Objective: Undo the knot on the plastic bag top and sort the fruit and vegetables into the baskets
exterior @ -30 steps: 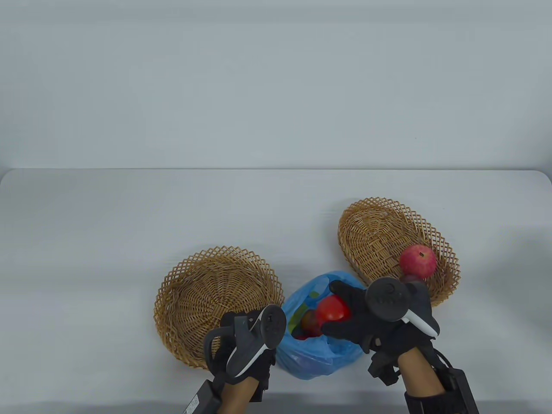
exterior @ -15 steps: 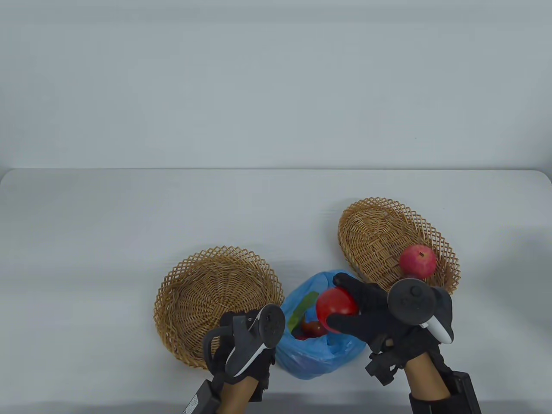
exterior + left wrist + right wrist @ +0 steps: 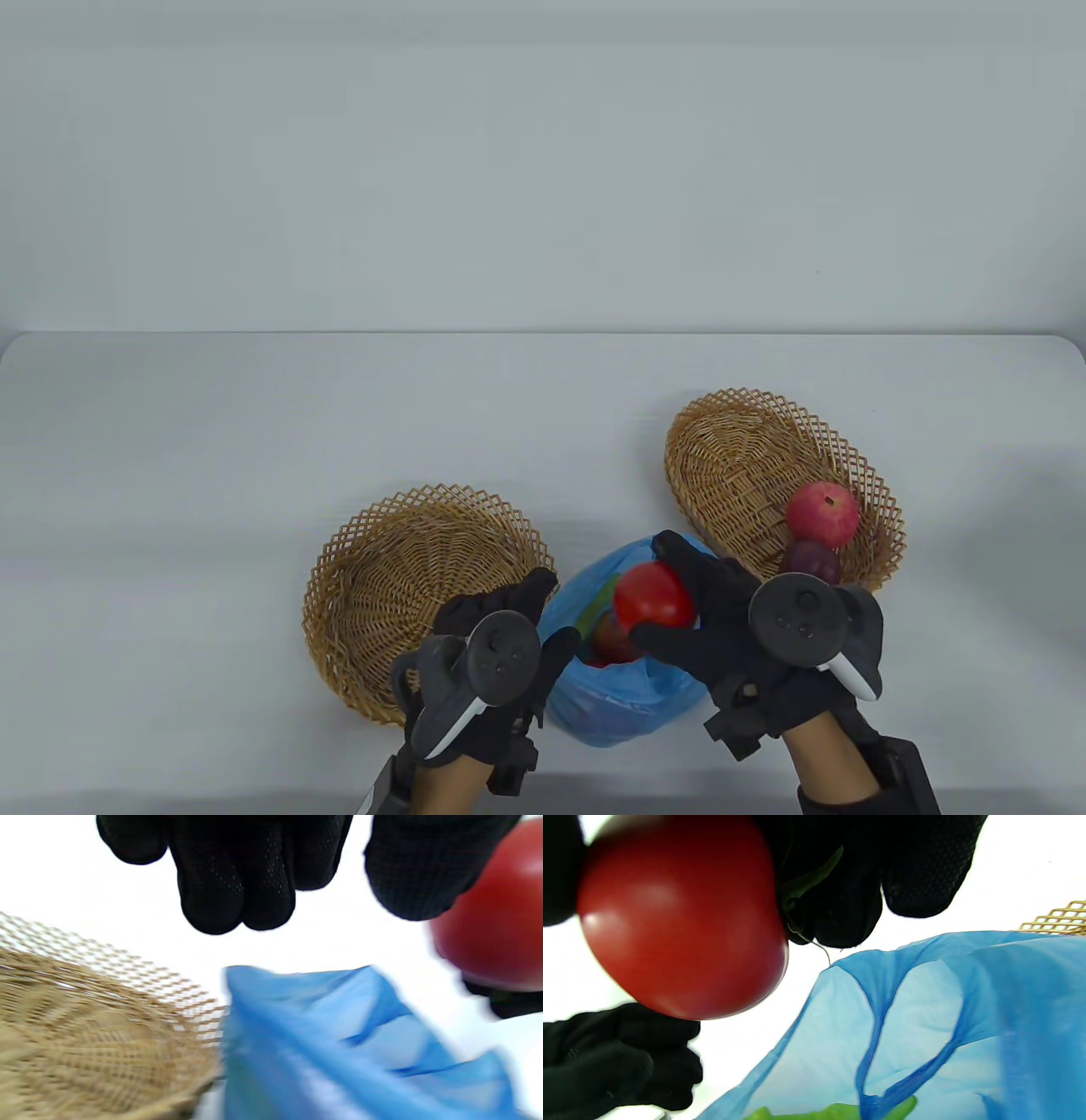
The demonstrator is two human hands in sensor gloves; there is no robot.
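An untied blue plastic bag (image 3: pixel 624 692) lies open between two wicker baskets. My right hand (image 3: pixel 672 587) grips a red tomato (image 3: pixel 649 598) just above the bag's mouth; the right wrist view shows the tomato (image 3: pixel 683 921) between thumb and fingers. My left hand (image 3: pixel 543 613) hovers at the bag's left rim with relaxed fingers (image 3: pixel 237 870) and holds nothing. A reddish fruit (image 3: pixel 612 637) and a green vegetable (image 3: pixel 831 1111) are still in the bag. The left basket (image 3: pixel 407 577) holds nothing. The right basket (image 3: pixel 738 458) holds a red apple (image 3: pixel 821 514) and a dark plum (image 3: pixel 810 560).
Both baskets and the bag sit near the front of the white table (image 3: pixel 254 424). The left basket's rim (image 3: pixel 178 993) touches the bag (image 3: pixel 339 1048). Black cable boxes are strapped to both forearms at the bottom edge.
My right hand has lifted the tomato out of the bag and brought it slightly left. My left hand has turned and stretched its fingers forward beside the bag's left rim.
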